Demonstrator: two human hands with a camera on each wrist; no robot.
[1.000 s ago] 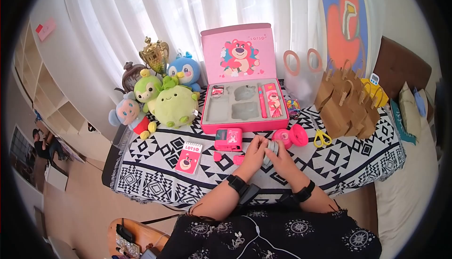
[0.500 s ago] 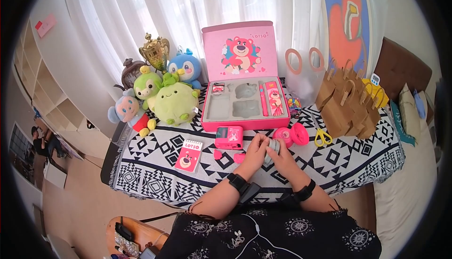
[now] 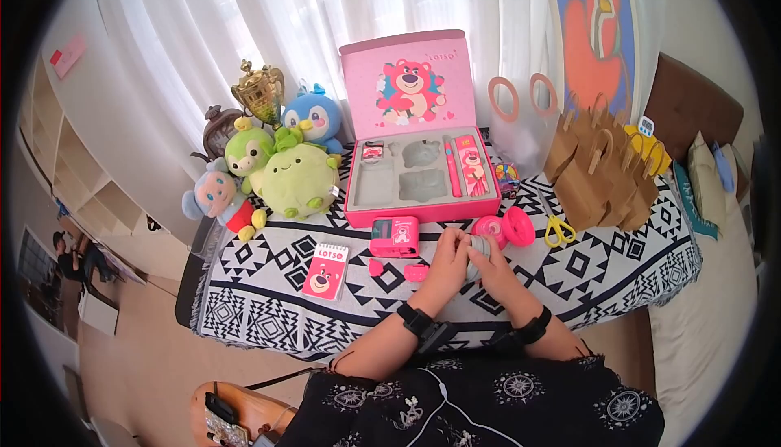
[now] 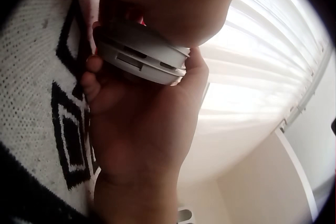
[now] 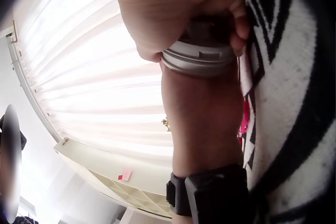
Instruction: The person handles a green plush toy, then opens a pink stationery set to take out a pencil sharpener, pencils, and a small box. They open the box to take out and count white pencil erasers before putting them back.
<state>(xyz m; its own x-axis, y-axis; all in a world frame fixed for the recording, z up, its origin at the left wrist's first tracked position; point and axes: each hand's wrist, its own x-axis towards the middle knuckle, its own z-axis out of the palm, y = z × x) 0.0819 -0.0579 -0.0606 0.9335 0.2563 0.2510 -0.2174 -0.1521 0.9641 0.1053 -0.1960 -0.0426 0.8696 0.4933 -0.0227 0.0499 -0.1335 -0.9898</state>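
Note:
My left hand (image 3: 447, 268) and right hand (image 3: 495, 274) meet over the table, both gripping a round grey-white plastic piece (image 3: 481, 246). In the left wrist view, small slots show along the rim of this piece, with a seam around it and a bit of pink above. The right wrist view shows fingers curled about the same rim; its inner face is in shadow, and the palms hide much of it. Just beyond the hands lies a round pink part (image 3: 490, 228), beside an upright pink disc (image 3: 518, 226).
A pink open gift box (image 3: 382, 215) with a moulded tray stands behind. A pink printer-like device (image 3: 395, 238), notebook (image 3: 325, 272) and small pink pieces (image 3: 416, 273) lie left. Yellow scissors (image 3: 560, 231) and paper bags (image 3: 598, 178) are right, plush toys (image 3: 297, 178) far left.
Both hands have shifted slightly right with the round grey piece, nearer the pink parts, still gripping it. The head view has tilted a little; objects on the table stay in place.

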